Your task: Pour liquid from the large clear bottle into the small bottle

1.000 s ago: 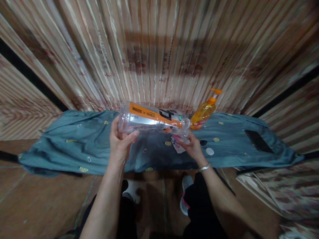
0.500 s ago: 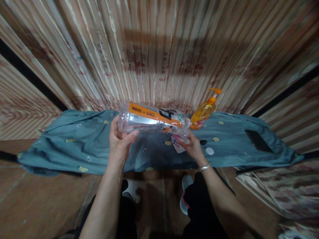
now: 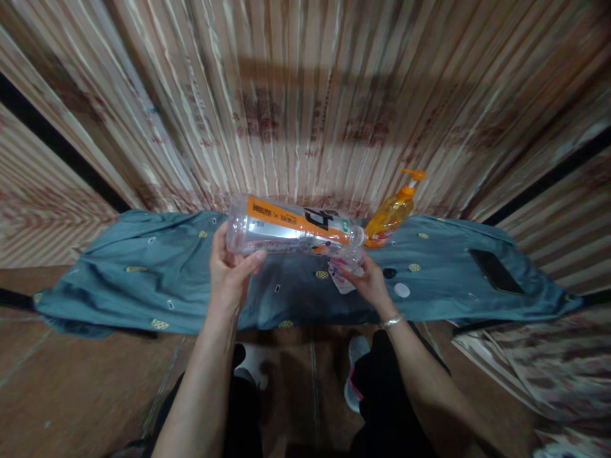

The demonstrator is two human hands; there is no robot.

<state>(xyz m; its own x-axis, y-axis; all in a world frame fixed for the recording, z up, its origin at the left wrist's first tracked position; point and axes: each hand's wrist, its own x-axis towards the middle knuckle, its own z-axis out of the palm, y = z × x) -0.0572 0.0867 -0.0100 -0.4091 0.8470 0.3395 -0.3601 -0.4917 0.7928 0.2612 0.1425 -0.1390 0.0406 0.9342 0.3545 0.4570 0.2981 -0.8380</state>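
Observation:
A large clear plastic bottle (image 3: 296, 227) with a silver and orange label lies nearly level in the air, its neck to the right. My left hand (image 3: 228, 270) is closed around its base end, thumb along the lower side. Under the neck, my right hand (image 3: 372, 280) is closed on a smaller clear bottle (image 3: 352, 257) with a pinkish label, held tilted. The two bottle mouths look close together; whether they touch I cannot tell. Any liquid inside the bottles is hard to make out.
An orange pump bottle (image 3: 390, 217) stands just right of the large bottle's neck. A small black disc (image 3: 390, 273) and a white round lid (image 3: 401, 290) lie on the teal cloth (image 3: 143, 280). A dark phone (image 3: 495, 270) lies further right. Striped curtain (image 3: 296, 95) hangs behind.

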